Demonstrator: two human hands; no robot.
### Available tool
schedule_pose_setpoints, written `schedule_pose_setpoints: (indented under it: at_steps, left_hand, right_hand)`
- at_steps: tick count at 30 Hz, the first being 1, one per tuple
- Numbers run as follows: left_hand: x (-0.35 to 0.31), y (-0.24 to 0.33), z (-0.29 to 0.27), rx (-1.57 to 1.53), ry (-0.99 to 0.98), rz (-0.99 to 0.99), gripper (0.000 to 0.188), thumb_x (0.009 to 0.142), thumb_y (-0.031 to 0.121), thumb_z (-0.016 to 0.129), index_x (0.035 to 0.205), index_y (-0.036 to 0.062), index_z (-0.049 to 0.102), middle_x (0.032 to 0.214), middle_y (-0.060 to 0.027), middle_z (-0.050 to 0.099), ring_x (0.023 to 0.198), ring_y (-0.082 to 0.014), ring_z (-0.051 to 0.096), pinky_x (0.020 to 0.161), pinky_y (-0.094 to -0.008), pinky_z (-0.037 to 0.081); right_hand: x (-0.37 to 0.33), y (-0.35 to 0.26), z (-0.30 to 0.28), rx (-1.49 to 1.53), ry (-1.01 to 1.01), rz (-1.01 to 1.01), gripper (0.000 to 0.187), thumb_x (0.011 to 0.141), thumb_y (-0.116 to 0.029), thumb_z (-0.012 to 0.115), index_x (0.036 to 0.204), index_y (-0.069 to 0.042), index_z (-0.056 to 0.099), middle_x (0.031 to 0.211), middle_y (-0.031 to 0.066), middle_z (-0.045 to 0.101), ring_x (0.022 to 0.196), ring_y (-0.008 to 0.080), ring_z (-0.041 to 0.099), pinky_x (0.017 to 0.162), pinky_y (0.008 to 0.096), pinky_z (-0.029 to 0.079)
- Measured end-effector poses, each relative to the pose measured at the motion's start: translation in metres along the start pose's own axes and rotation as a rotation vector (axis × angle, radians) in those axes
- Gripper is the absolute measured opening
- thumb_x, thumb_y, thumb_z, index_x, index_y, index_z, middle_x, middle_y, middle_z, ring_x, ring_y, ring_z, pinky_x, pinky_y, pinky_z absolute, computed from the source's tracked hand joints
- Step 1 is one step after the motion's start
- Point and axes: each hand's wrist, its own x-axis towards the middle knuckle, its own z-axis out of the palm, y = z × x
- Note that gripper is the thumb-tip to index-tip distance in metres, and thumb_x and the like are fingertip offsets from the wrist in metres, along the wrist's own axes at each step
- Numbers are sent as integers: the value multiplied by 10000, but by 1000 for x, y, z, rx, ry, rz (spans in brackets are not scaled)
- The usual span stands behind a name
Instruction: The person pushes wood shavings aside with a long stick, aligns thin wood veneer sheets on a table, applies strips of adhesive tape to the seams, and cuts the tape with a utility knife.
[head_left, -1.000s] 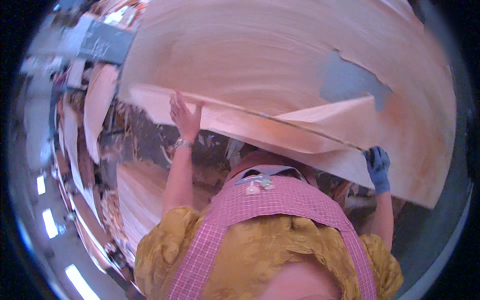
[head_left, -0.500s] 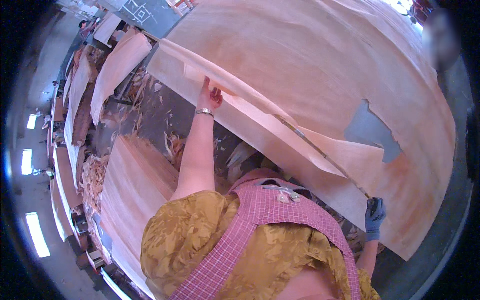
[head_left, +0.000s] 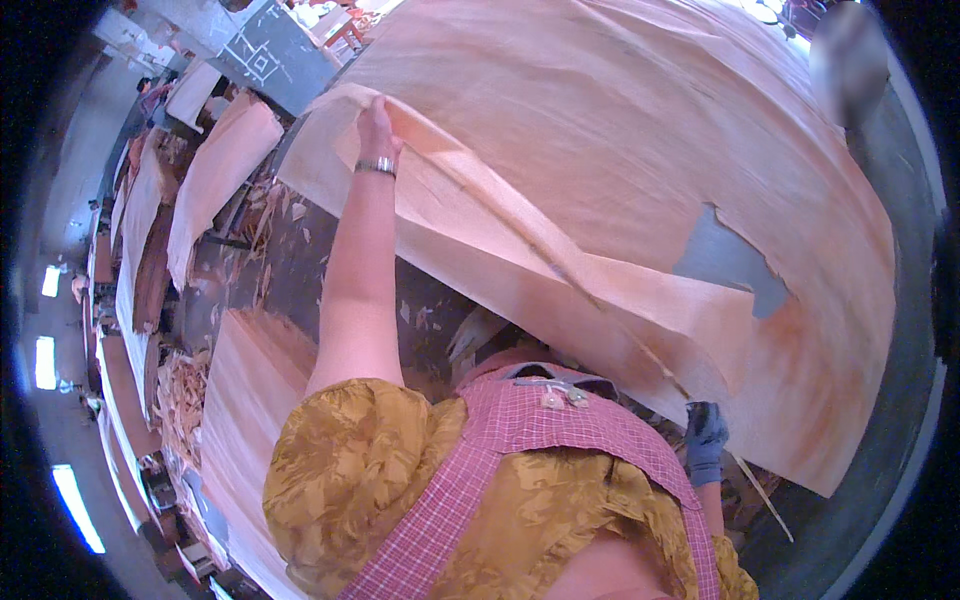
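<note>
A wide, thin sheet of pale wood veneer (head_left: 560, 130) lies over a stack of similar sheets in front of me, its near edge folded up into a long flap. My left hand (head_left: 380, 128), bare with a metal watch at the wrist, is closed on the far-left part of this flap. My right hand (head_left: 706, 428), in a dark grey-blue glove, grips a long thin stick (head_left: 625, 325) near the sheet's near right edge. The stick runs up-left along the fold, and a pale thin length sticks out below the glove. A torn hole (head_left: 735, 262) on the right shows grey beneath.
Left of me stands a tall stack of veneer (head_left: 255, 385), with a heap of wood scraps (head_left: 183, 400) beside it. More sheets (head_left: 222, 170) hang over supports farther left. A grey metal cabinet (head_left: 275, 60) stands at the far end. Veneer shreds litter the dark floor.
My left hand has moved up and left, lifting the flap's far-left part. My right hand has drawn left and slightly nearer with the stick, whose length now shows farther along the fold.
</note>
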Motion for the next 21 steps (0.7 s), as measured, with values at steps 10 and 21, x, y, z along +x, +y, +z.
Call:
schedule_pose_setpoints:
  at_steps: [10, 21]
  left_hand:
    - [30, -63, 301, 664, -289, 588, 383, 804, 262, 652, 1044, 3, 504, 955, -151, 630, 856, -313, 635, 782, -445, 512]
    - [-344, -169, 429, 566, -1566, 492, 762, 839, 475, 692, 1352, -33, 448, 1216, -266, 566, 1175, -365, 538, 1009, -403, 434]
  right_hand:
    - [27, -111, 64, 143, -154, -89, 243, 719, -211, 724, 896, -93, 607, 845, 146, 602, 821, 360, 598, 702, 446, 467]
    - [103, -219, 85, 8, -352, -103, 349, 797, -318, 668, 1054, -104, 567, 1026, 115, 615, 955, 290, 617, 800, 448, 492]
